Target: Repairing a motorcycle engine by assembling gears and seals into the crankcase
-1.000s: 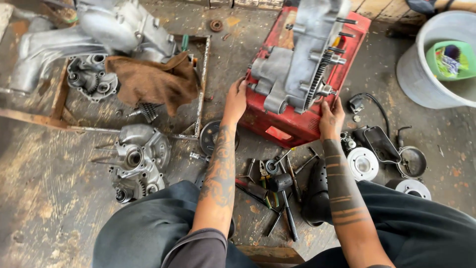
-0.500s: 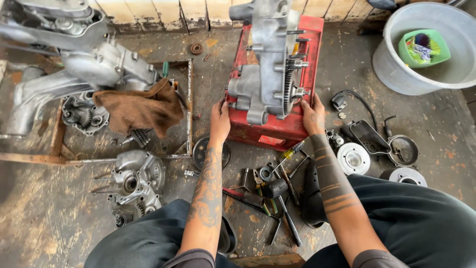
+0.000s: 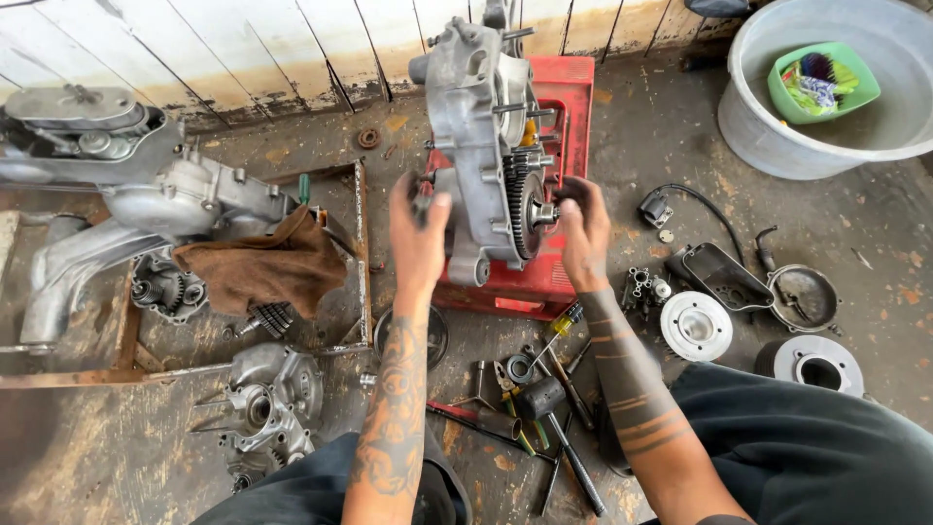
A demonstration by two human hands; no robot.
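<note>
Engine case (image 3: 476,146): grey alloy crankcase half, stood upright on edge atop red stand; gear side faces right, studs sticking out top & right.
Red stand (image 3: 573,107): red metal box/tray on concrete floor, near the plank wall; case rests on it, narrow footing.
Left hand (image 3: 420,228): fingers curled round lower left edge of the case, thumb up front; closed grip on the casting.
Right hand (image 3: 583,233): fingers bent, wrapped at the gear (image 3: 520,199) & shaft end on the right side; grip looks closed, but fingertip contact partly hidden.
Floor tools: black mallet (image 3: 554,418), yellow-handled screwdriver (image 3: 559,326), pliers & sockets, all just in front of the stand, between the person's knees.
Loose parts R: round white cover (image 3: 696,326), black housing (image 3: 724,277), round pan (image 3: 803,297), wired plug (image 3: 656,209).
Loose parts L: 2nd case half (image 3: 267,403), brown rag (image 3: 258,267) over engine block (image 3: 146,194) in a metal frame.
Basin (image 3: 768,126): grey tub top right, green tray inside.
Risk 1: case is tall, top-heavy, on edge; if either hand lets go it prob tips off the stand onto tools/floor, bending studs or chipping the mating face.
Risk 2: oily alloy + bare skin; slip likely under load.
Risk 3: right fingers close to gear teeth; a pinch if the shaft turns.
Risk 4: tools lie under the drop path & near the knees; knock or trip hazard.
</note>
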